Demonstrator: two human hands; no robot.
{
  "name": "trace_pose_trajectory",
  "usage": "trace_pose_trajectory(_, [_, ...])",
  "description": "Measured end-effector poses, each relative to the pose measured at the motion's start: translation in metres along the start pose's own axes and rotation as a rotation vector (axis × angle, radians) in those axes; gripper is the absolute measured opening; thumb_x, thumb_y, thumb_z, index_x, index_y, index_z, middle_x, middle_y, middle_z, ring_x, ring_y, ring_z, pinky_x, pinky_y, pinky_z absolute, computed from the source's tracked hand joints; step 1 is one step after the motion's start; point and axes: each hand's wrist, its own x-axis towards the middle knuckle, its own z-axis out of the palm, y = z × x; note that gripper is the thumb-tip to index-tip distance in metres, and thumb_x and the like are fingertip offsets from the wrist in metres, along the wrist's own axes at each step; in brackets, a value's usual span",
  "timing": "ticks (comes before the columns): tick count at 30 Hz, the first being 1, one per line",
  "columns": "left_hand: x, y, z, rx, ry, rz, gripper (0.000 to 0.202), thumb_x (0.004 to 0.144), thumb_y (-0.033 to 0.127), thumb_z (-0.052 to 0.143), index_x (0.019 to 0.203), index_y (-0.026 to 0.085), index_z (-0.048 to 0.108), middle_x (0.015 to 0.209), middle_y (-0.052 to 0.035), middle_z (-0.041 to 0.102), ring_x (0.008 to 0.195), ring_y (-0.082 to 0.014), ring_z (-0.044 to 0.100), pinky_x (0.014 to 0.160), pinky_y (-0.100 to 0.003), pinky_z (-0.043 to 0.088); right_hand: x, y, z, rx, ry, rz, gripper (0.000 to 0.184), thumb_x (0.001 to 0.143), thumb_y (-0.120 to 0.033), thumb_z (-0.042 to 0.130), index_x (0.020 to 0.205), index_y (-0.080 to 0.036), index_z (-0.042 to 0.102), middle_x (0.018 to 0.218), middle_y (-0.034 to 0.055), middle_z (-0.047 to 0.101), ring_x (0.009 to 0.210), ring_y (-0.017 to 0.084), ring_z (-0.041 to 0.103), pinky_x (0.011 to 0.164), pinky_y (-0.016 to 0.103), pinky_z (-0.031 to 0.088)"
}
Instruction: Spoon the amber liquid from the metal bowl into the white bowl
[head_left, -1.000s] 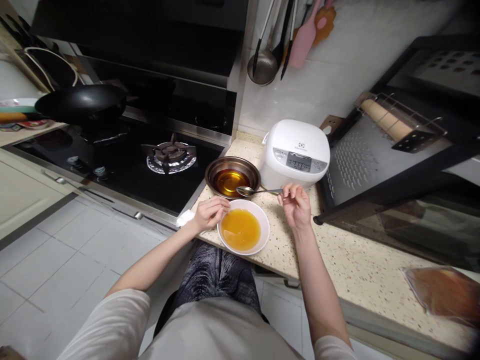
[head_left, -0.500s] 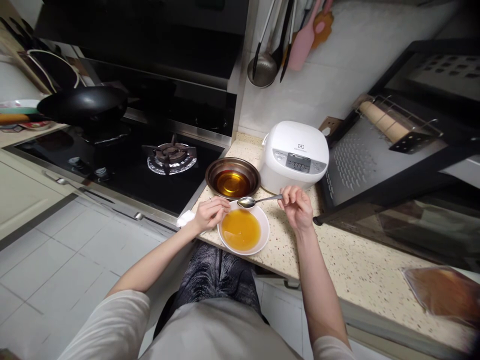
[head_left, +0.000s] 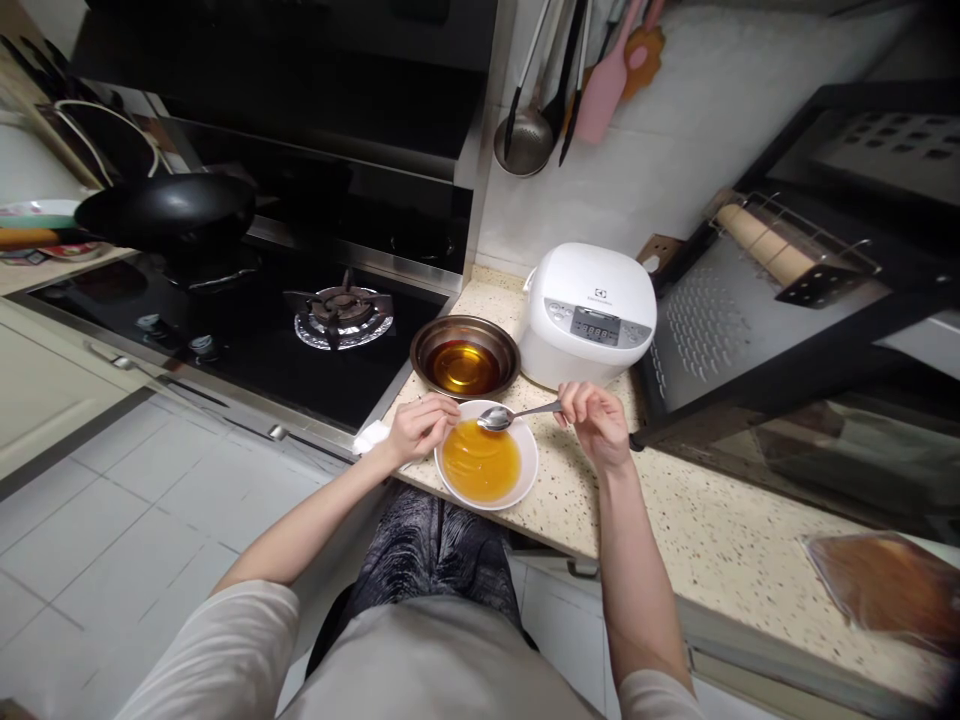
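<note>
A white bowl [head_left: 528, 478] of yellow-orange liquid stands at the counter's front edge. My left hand [head_left: 422, 428] is closed at its upper left rim, with thumb and fingers pinching the edge. In my right hand [head_left: 597, 422] is a metal spoon [head_left: 496, 418], gripped by the handle end and pointing left. The spoon's head hangs over the far part of the bowl, just above the liquid; whether it touches the surface I cannot tell. Behind the bowl sits a metal basin [head_left: 424, 368] with dark amber liquid.
A white rice cooker [head_left: 589, 300] stands behind my right hand. To the left is a black gas stove [head_left: 285, 380] with a wok [head_left: 169, 212] on it. White tissue [head_left: 371, 437] lies by my left wrist. A dark rack [head_left: 697, 330] and a brown packet [head_left: 885, 590] are at right.
My right hand has lowered slightly, bringing the spoon's head down and a little right, nearer the liquid. Ripples now show on the liquid. My left hand has stayed at the rim.
</note>
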Motion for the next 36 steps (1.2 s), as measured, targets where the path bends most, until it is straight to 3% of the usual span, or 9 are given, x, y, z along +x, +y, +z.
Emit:
trace_pose_trajectory(8, [0.0,0.0,0.0,0.0,0.003,0.004,0.024,0.097,0.011,0.046,0.091,0.014,0.069,0.089,-0.0095,0.075,0.094,-0.0202,0.072,0.083,-0.036,0.062,0.002,0.001,0.003,0.047,0.058,-0.003,0.043,0.09,-0.052,0.065,0.06,-0.023,0.054,0.055,0.0016,0.043,0.054,0.018,0.039,0.047,0.031,0.032])
trace_pose_trajectory(14, [-0.001,0.0,0.0,-0.002,0.013,-0.002,0.024,0.098,0.013,0.046,0.091,0.014,0.069,0.089,-0.0093,0.074,0.095,-0.0201,0.072,0.082,-0.036,0.062,0.007,0.008,0.005,0.127,0.208,0.045,0.045,0.089,-0.053,0.067,0.061,-0.022,0.05,0.059,-0.0001,0.039,0.056,0.016,0.037,0.046,0.027,0.034])
trace_pose_trajectory(21, [0.0,-0.001,0.001,0.006,0.015,0.013,0.023,0.097,0.011,0.046,0.091,0.014,0.069,0.088,-0.0094,0.074,0.093,-0.0201,0.072,0.082,-0.036,0.062,0.012,0.029,0.006,0.101,0.381,0.007,0.043,0.088,-0.053,0.068,0.066,-0.022,0.049,0.07,-0.0002,0.046,0.063,0.014,0.046,0.061,0.028,0.049])
trace_pose_trajectory(27, [0.0,0.0,0.0,0.011,0.005,0.0,0.024,0.097,0.011,0.046,0.09,0.014,0.069,0.089,-0.0095,0.075,0.094,-0.0201,0.072,0.082,-0.036,0.062,0.011,0.053,0.013,0.021,0.328,0.076,0.043,0.087,-0.057,0.067,0.068,-0.021,0.053,0.077,0.0002,0.054,0.068,0.013,0.056,0.071,0.029,0.05])
trace_pose_trajectory(36, [0.0,-0.001,0.001,0.005,0.006,0.0,0.025,0.098,0.013,0.046,0.09,0.015,0.07,0.089,-0.0092,0.075,0.094,-0.0204,0.072,0.081,-0.036,0.062,0.014,0.078,0.016,-0.068,0.222,0.122,0.043,0.09,-0.058,0.062,0.07,-0.021,0.057,0.081,0.0012,0.059,0.071,0.014,0.058,0.074,0.03,0.05])
